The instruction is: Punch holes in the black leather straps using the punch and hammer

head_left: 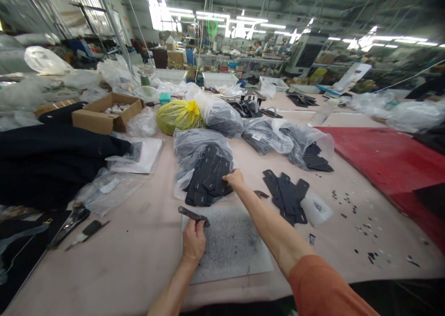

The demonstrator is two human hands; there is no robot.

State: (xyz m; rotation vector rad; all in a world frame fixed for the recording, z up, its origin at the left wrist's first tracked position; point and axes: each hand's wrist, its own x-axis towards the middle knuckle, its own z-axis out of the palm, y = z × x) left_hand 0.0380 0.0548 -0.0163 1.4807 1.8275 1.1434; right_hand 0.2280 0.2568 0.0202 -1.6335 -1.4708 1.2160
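Head view: left fingers (200, 229) around dark bar (192, 215)

The right arm (274, 228) hides a corner of the speckled sheet (232, 253) from me. Clouded plastic (193, 139) veils the far ends of the black pieces (208, 177). Dark cloth (52, 163) leaves my view at left; I can't identify the tiny bits (371, 256).

Past my pale pink table (146, 241) I see tube lights (252, 19) glowing beneath a dim, beamed ceiling (382, 3), bright windows (157, 16) at the far side, and crowded workbenches (243, 59) below.
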